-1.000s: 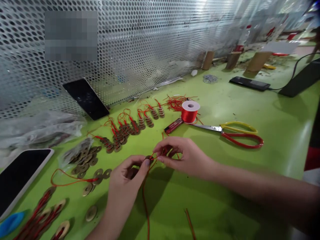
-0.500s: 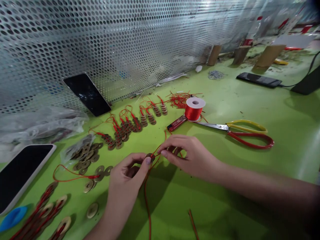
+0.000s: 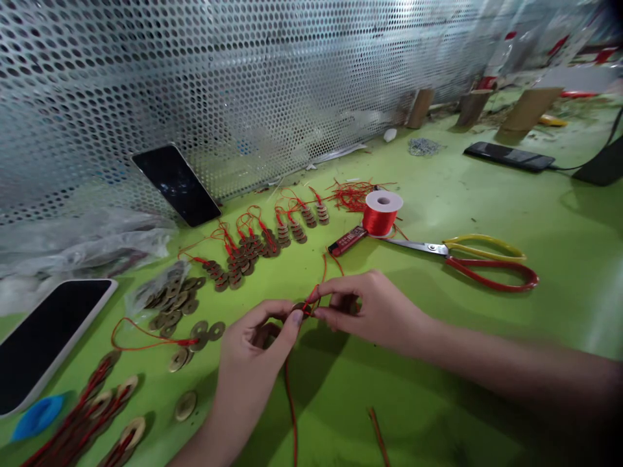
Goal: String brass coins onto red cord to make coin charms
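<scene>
My left hand (image 3: 257,347) pinches a small brass coin (image 3: 298,308) between thumb and forefinger above the green table (image 3: 438,402). My right hand (image 3: 370,308) pinches the red cord (image 3: 292,402) right at that coin. The cord runs down from the coin toward me. Loose brass coins (image 3: 170,301) lie to the left, and rows of coins tied with red cord (image 3: 253,243) lie beyond my hands.
A spool of red cord (image 3: 381,212), a red lighter (image 3: 346,240) and scissors (image 3: 477,263) lie to the right. Phones rest at the left edge (image 3: 43,334), against the perforated metal panel (image 3: 176,185) and far right (image 3: 509,156). Plastic bags (image 3: 82,243) lie at left.
My hands stay together on the coin and cord. The right hand's fingers have closed in to the coin. The view has shifted slightly.
</scene>
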Demonstrator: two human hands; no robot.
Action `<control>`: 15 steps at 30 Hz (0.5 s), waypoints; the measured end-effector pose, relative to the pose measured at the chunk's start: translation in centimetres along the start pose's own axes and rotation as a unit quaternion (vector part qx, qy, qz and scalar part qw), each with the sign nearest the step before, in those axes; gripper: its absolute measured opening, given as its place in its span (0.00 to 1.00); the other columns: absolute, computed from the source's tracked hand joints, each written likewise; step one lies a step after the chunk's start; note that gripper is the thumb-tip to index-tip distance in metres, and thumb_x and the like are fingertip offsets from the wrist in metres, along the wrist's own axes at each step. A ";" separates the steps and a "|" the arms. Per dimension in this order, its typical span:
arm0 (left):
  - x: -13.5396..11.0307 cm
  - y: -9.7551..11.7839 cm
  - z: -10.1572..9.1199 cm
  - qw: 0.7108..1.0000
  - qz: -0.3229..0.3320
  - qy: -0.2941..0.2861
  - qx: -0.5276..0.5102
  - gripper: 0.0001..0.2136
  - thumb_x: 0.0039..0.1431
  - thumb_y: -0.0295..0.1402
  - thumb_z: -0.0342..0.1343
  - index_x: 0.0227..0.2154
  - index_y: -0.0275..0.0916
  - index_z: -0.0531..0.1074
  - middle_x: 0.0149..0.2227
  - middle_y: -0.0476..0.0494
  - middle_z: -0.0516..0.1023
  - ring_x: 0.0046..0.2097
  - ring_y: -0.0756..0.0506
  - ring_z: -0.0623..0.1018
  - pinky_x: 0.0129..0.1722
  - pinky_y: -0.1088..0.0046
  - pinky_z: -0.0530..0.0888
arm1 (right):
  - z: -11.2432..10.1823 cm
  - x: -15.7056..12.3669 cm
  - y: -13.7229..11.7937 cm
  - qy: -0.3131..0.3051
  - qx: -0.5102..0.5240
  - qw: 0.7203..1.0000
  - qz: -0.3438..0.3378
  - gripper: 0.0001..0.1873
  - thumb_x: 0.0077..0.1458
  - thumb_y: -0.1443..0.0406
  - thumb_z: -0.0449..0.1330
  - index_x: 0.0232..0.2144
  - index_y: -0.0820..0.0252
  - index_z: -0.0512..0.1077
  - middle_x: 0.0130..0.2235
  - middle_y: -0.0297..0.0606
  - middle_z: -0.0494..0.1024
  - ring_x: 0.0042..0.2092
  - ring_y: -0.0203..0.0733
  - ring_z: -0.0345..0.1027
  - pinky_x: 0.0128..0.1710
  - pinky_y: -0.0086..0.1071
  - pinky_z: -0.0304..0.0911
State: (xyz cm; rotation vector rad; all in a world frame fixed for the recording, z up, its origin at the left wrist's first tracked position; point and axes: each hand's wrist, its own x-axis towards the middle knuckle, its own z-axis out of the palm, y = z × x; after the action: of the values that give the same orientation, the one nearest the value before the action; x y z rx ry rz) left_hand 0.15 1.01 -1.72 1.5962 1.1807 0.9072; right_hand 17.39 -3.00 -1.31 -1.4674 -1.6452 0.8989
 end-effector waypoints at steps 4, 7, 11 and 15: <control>-0.1 0.2 0.0 1.000 0.022 -0.004 0.001 0.02 0.45 0.30 0.59 0.24 0.39 0.75 0.23 0.50 0.76 0.24 0.51 0.73 0.23 0.81 0.71 | 0.1 -0.1 0.1 -0.021 0.009 1.000 -0.007 0.11 0.50 0.64 0.61 0.38 0.58 0.76 0.21 0.29 0.74 0.20 0.30 0.62 0.22 0.23 0.55; -0.3 0.3 -0.1 0.999 0.040 -0.015 0.008 0.02 0.46 0.29 0.59 0.24 0.39 0.75 0.23 0.50 0.76 0.24 0.51 0.73 0.23 0.80 0.71 | 0.0 -0.2 0.0 -0.057 0.035 0.998 -0.015 0.12 0.52 0.64 0.59 0.40 0.58 0.75 0.19 0.29 0.73 0.20 0.30 0.61 0.21 0.23 0.55; -0.4 0.3 -0.2 0.998 0.058 -0.021 0.022 0.02 0.47 0.29 0.58 0.24 0.40 0.75 0.23 0.50 0.76 0.25 0.50 0.74 0.24 0.79 0.71 | -0.3 -0.2 -0.5 -0.080 0.065 0.995 -0.013 0.13 0.58 0.64 0.51 0.30 0.62 0.75 0.19 0.32 0.73 0.20 0.30 0.60 0.21 0.23 0.54; -0.5 0.3 -0.3 0.996 0.071 -0.023 0.041 0.02 0.48 0.29 0.58 0.24 0.40 0.75 0.23 0.50 0.75 0.24 0.50 0.73 0.23 0.79 0.70 | -0.1 0.0 -0.3 -0.084 0.110 0.990 0.020 0.16 0.60 0.62 0.50 0.30 0.63 0.75 0.19 0.32 0.74 0.20 0.30 0.59 0.20 0.23 0.54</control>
State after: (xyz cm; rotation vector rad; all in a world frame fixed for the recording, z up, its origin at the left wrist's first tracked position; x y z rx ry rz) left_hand -0.18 0.54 -1.39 1.7757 1.0967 0.9169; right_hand 17.40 -3.06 -1.02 -1.3076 -1.5810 1.2145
